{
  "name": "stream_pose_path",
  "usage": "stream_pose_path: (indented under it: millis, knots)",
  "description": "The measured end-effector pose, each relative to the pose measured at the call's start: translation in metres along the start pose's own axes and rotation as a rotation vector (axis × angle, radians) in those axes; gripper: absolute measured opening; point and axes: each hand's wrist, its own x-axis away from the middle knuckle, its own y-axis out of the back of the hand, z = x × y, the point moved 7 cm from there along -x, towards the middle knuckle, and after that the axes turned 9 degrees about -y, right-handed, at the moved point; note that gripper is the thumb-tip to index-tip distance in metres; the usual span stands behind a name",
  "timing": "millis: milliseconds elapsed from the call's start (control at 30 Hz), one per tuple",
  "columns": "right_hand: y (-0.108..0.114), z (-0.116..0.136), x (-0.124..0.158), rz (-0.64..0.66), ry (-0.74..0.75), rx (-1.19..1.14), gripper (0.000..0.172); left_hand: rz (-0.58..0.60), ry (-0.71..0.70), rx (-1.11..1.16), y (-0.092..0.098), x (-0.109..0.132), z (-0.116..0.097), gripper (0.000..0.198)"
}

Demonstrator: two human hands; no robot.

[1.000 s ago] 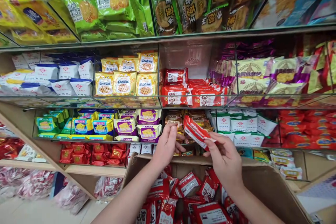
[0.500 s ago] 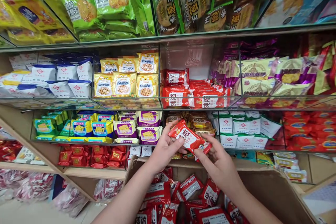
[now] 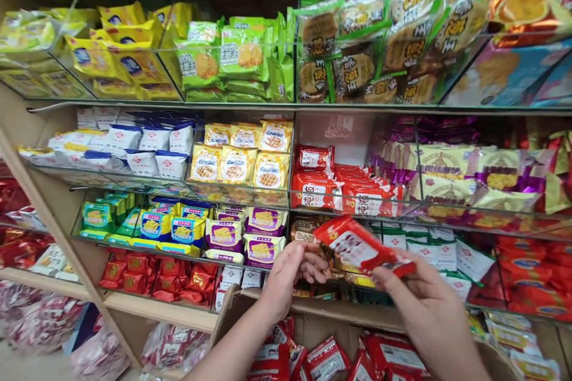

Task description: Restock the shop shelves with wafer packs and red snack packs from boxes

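A red and white biscuit packet (image 3: 353, 244) is pinched at its right end by my right hand (image 3: 424, 297), tilted in the air above an open cardboard box. My left hand (image 3: 288, 277) is just left of the packet with its fingers loosely curled and apart, and nothing shows in it. Below both hands, the cardboard box (image 3: 313, 309) holds several loose red packets (image 3: 326, 360) of similar look. Behind and above, a glass-fronted shelf compartment holds stacked red biscuit packets (image 3: 317, 190), with its back panel showing above them.
Yellow cookie packets (image 3: 236, 164) fill the compartment to the left, and cream and purple packets (image 3: 460, 161) the one to the right. A glass front edge (image 3: 348, 205) runs along the shelf. Green-edged packets (image 3: 384, 30) stand above. Bagged goods (image 3: 44, 321) lie at the lower left.
My left hand has let go of the packet, which my right hand has moved right and turned. The view has tilted up, bringing more of the top shelf into sight.
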Motion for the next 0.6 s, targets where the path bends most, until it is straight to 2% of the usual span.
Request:
stream_pose_path:
  millis: [100,167,233,333,400,500,600]
  knots:
    - [0.014,0.058,-0.033,-0.145,0.175,0.129,0.033,0.036,0.004,-0.048,-0.003,0.0,-0.001,0.038]
    - [0.004,0.088,-0.068,-0.117,0.269,0.21,0.026,0.06,0.014,-0.089,-0.006,0.001,0.0,0.036]
    - [-0.018,0.104,-0.11,-0.055,0.32,0.359,0.02,0.088,0.026,-0.134,-0.008,0.002,0.001,0.034]
    - [-0.058,0.106,-0.164,0.004,0.341,0.634,0.015,0.103,0.063,-0.188,-0.008,0.004,0.004,0.032]
    - [-0.081,0.101,-0.186,0.06,0.336,0.71,0.015,0.096,0.093,-0.219,-0.007,0.005,0.006,0.031]
    - [-0.1,0.095,-0.197,0.083,0.34,0.761,0.024,0.096,0.119,-0.277,-0.007,0.005,0.008,0.028]
    - [-0.101,0.095,-0.193,0.041,0.368,0.797,0.033,0.123,0.145,-0.317,-0.009,0.004,0.01,0.023]
